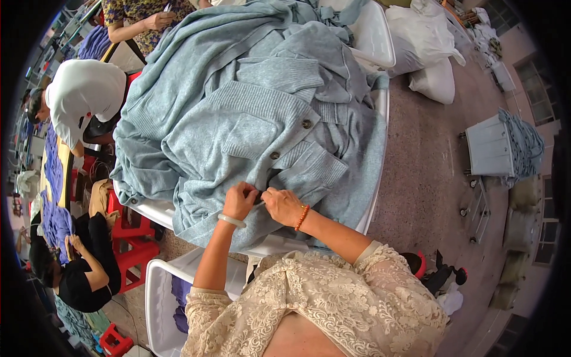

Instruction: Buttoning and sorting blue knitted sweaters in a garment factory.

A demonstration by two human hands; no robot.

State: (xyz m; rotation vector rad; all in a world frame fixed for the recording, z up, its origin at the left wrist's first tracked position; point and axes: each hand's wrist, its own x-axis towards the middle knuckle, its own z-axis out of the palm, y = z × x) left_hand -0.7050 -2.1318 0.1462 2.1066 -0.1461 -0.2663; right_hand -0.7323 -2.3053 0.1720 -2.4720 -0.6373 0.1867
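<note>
A light blue knitted cardigan [238, 134] lies on top of a large heap of similar knitwear. Its ribbed front edge carries dark buttons, one button [307, 124] near the ribbed hem and another button [275, 155] closer to me. My left hand [240, 199], with a pale bangle at the wrist, pinches the cardigan's front edge. Close beside it, almost touching, my right hand [282, 206] has its fingers closed at the same edge; an orange bead bracelet circles that wrist. What lies between the fingertips is mostly hidden.
The heap fills a white bin [380, 149]. Nearer on the left stands another white bin [156, 297] with purple knitwear inside. Red stools [132, 250] and several people at work line the left side. White sacks [433, 77] and a wheeled cart [489, 146] are on the right.
</note>
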